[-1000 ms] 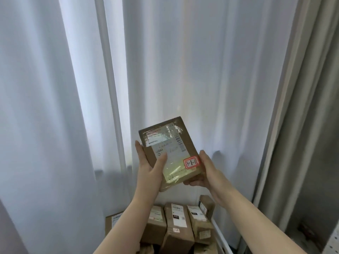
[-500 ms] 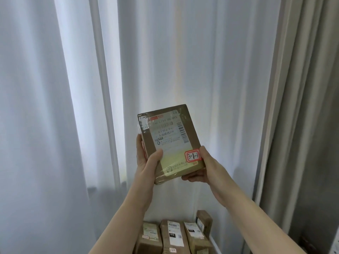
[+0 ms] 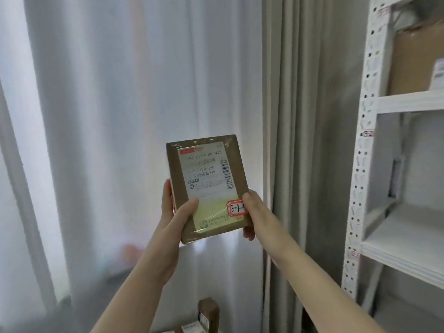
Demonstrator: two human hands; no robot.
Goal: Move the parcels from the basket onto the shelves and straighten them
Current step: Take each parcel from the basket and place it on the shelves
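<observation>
Nearest, gripping a brown parcel [image 3: 206, 186] from both sides: left hand [image 3: 176, 219] on the left edge with thumb curled over the front, right hand [image 3: 254, 212] clasping the lower right corner beside a red-edged sticker [image 3: 236, 207]. Held upright in mid-air, label toward the camera, left of the white shelves [image 3: 408, 236] and apart from them. Low down past the arms, tops of other parcels [image 3: 207, 311]. On the upper right shelf, a cardboard box [image 3: 413, 58]. Farthest, a white curtain [image 3: 120, 92] and a grey curtain [image 3: 300, 116].
</observation>
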